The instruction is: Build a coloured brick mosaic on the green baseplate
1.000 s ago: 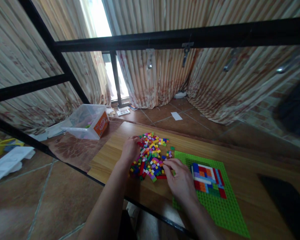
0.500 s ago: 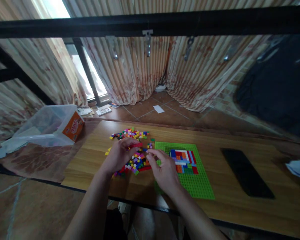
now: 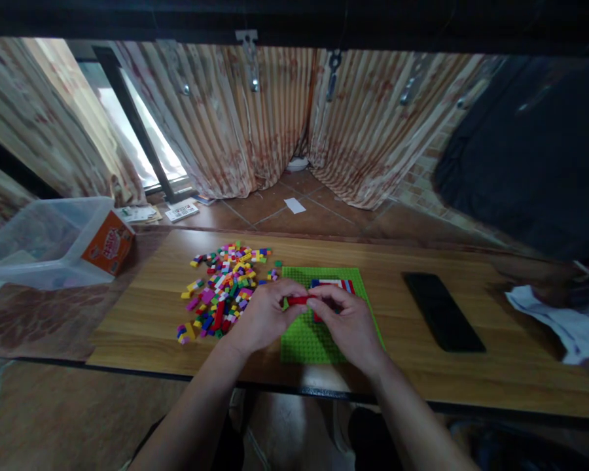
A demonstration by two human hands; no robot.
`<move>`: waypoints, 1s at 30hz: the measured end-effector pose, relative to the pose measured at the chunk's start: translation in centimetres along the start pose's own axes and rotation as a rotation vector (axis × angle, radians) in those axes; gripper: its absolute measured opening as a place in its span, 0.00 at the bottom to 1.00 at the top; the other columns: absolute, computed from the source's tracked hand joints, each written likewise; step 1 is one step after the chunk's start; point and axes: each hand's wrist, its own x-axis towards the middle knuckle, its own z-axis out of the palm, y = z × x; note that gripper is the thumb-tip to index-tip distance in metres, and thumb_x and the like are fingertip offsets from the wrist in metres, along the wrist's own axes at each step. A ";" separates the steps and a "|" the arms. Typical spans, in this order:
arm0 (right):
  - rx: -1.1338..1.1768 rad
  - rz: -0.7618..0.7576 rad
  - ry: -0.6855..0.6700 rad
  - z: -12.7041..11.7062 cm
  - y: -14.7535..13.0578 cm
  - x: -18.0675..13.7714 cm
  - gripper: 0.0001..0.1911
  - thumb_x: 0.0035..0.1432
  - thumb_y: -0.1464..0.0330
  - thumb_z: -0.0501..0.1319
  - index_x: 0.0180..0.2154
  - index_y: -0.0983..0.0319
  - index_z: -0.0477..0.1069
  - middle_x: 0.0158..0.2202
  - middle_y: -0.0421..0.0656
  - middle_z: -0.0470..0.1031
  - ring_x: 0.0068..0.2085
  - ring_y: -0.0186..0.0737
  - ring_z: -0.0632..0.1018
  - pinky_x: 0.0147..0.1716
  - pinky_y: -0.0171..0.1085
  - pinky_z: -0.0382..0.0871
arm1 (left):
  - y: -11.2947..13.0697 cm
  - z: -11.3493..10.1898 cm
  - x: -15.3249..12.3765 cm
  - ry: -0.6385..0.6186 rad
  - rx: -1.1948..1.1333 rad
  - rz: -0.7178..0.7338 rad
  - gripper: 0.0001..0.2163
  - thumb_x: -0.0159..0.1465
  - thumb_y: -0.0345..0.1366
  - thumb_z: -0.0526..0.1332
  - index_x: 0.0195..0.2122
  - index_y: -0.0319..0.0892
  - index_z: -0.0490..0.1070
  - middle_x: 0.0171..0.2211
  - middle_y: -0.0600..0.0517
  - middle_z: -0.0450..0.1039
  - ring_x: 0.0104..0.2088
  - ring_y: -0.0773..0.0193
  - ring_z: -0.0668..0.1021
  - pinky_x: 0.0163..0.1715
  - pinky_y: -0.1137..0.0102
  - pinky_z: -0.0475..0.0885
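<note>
My left hand and my right hand meet over a green baseplate on the wooden table. Both pinch a long red brick held level between their fingertips. Behind the hands, a patch of red, white and blue bricks is fixed on the plate, partly hidden by my right hand. A loose pile of small coloured bricks lies on the table just left of the plate.
A black phone lies flat right of the plate. White cloth or paper sits at the far right. A clear plastic bin with an orange label stands at the left. Curtains hang behind, above a tiled floor.
My left hand lifted a long red brick from the pile and carried it right over the green plate. My right hand came to grip its other end. The camera swung right and down.
</note>
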 end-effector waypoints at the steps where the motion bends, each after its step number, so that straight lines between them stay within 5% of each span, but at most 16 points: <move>1: -0.021 0.004 -0.021 -0.6 0.1 -0.1 0.10 0.57 0.62 0.61 0.37 0.59 0.77 0.34 0.41 0.79 0.35 0.38 0.77 0.37 0.37 0.70 | 0.1 0.3 0.1 -0.010 -0.002 0.006 0.04 0.61 0.32 0.61 0.35 0.42 0.75 0.35 0.51 0.78 0.37 0.65 0.78 0.41 0.71 0.72; 13: -0.279 -0.031 -0.042 -6.2 2.6 -1.3 0.08 0.58 0.63 0.62 0.36 0.56 0.79 0.37 0.41 0.80 0.39 0.41 0.79 0.41 0.40 0.71 | -1.0 1.5 0.2 -0.143 0.055 -0.017 0.08 0.63 0.29 0.56 0.37 0.42 0.75 0.36 0.52 0.78 0.36 0.66 0.77 0.38 0.73 0.70; 30: -0.333 -0.064 -0.038 -5.1 3.1 -1.1 0.05 0.58 0.67 0.63 0.34 0.57 0.78 0.34 0.41 0.78 0.36 0.38 0.78 0.38 0.38 0.70 | -1.3 2.4 0.7 -0.160 0.055 -0.051 0.06 0.62 0.29 0.57 0.34 0.40 0.73 0.30 0.53 0.75 0.30 0.67 0.75 0.32 0.73 0.68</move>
